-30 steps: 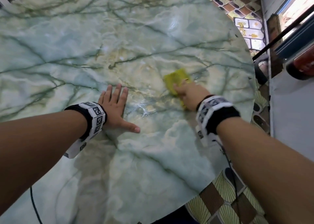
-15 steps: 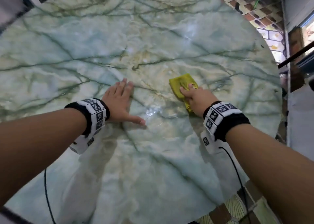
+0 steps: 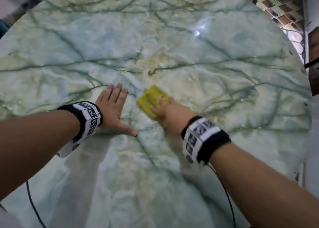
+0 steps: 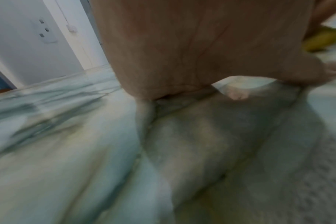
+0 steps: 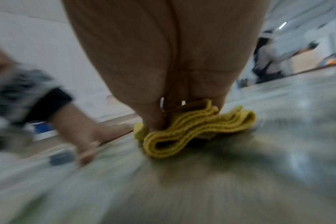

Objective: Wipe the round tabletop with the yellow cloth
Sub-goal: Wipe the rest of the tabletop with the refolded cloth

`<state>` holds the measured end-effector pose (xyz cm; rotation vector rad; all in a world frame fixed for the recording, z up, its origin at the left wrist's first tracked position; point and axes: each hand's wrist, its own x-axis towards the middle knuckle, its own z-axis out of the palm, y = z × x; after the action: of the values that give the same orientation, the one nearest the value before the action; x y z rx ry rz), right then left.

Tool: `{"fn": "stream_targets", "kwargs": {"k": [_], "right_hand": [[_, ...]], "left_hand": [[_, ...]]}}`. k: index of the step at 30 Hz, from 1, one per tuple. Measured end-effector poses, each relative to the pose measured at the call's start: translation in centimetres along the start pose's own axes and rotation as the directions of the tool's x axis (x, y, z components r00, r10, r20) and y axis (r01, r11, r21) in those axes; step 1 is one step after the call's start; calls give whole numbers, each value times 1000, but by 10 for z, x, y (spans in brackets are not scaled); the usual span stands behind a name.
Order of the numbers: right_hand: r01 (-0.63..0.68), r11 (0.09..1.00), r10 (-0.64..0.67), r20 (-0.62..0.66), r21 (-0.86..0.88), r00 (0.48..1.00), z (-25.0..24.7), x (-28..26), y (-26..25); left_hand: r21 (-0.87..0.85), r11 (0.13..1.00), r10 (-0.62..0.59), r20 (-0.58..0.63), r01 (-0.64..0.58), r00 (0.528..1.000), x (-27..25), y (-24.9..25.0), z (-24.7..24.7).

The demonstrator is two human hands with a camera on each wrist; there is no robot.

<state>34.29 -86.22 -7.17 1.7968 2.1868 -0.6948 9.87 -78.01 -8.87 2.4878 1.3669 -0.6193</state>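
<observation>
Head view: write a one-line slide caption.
Right hand presses a folded yellow cloth onto the green marble tabletop while the left hand rests flat beside it.

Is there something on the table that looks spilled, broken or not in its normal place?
Nothing stands out. The yellow cloth lies folded under the right hand on the marble tabletop; the left hand rests flat beside it. No spill or damage shows.

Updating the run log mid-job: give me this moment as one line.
step: wiping | right hand: presses folded yellow cloth on tabletop | left hand: flat on tabletop, beside cloth, apart
</observation>
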Motion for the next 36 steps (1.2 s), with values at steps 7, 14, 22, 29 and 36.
{"fn": "stream_targets", "kwargs": {"k": [7, 14, 22, 29, 36], "right_hand": [[-369, 928, 359, -131, -53, 924, -42, -17, 106], [-36, 993, 31, -42, -111, 999, -31, 37, -20], [-373, 926, 362, -157, -52, 919, -33, -26, 86], [-183, 981, 173, -130, -68, 976, -48, 56, 5], [-269, 962, 262, -109, -54, 959, -40, 9, 40]], "left_hand": [[-10, 1000, 14, 2, -14, 1000, 2, -2, 1], [-19, 1000, 13, 0, -13, 1000, 2, -3, 5], [-38, 999, 29, -5, -29, 1000, 3, -4, 5], [-42, 999, 26, -16, -27, 1000, 2, -4, 7], [-46, 998, 36, 18, -36, 999, 2, -4, 3]]}}
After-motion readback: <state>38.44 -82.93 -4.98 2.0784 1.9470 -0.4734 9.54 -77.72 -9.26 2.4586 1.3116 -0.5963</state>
